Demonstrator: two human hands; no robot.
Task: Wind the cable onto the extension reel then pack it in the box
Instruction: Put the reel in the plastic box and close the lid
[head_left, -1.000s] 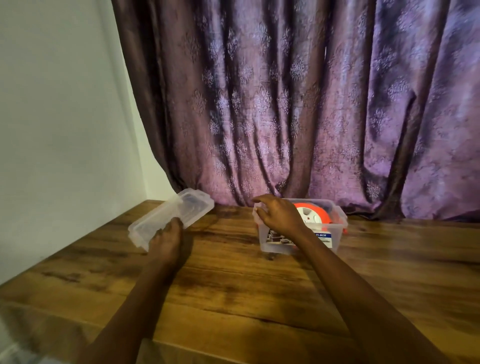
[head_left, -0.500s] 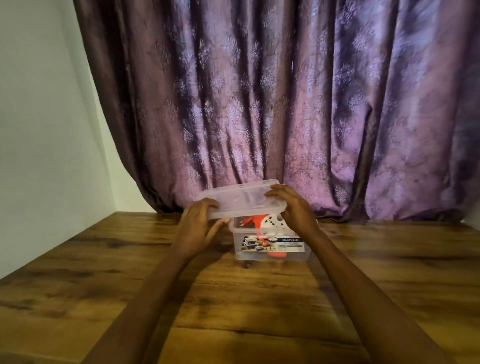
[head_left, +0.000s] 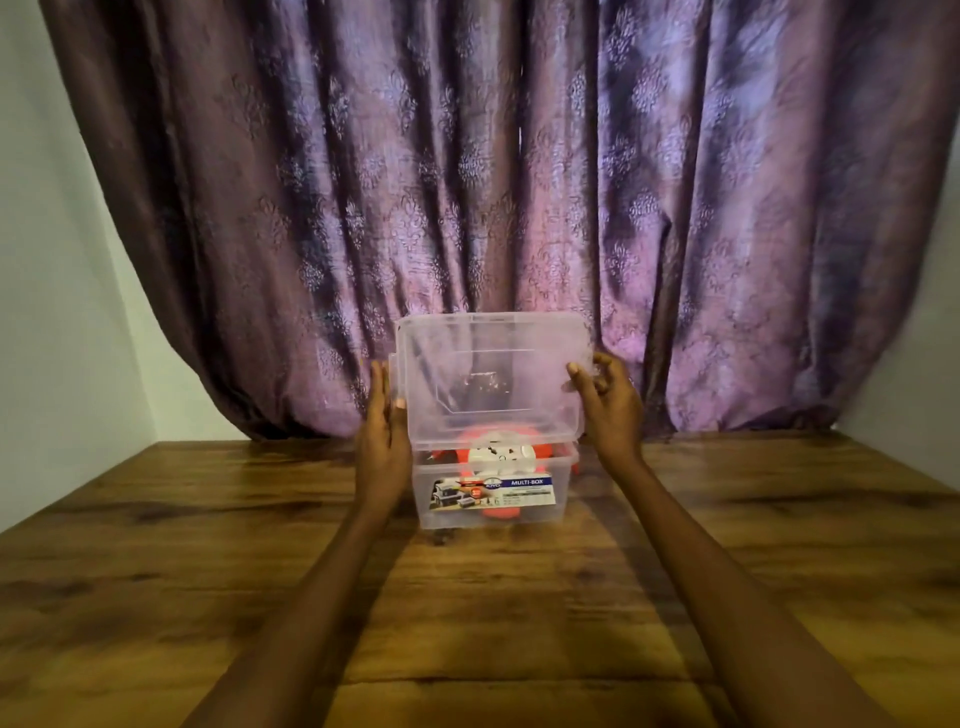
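Here the clear rectangular plastic lid (head_left: 493, 382) is held tilted up on edge between both hands, its inner face toward the camera. The left hand (head_left: 383, 441) lies flat against the lid's left edge, fingers straight and pointing up, thumb tip on the near face. The right hand (head_left: 609, 410) grips the opposite edge, thumb on the front and curled fingers behind it. Directly below the held lid, touching or just under its lower edge, stands the clear plastic storage box (head_left: 491, 491) with a printed label on its front. Inside the box lies the orange and white extension reel (head_left: 500, 453), seen through the wall between the two wrists. The box stands on the brown wooden table (head_left: 208, 545). Beyond the hands hangs a purple patterned curtain (head_left: 467, 182).
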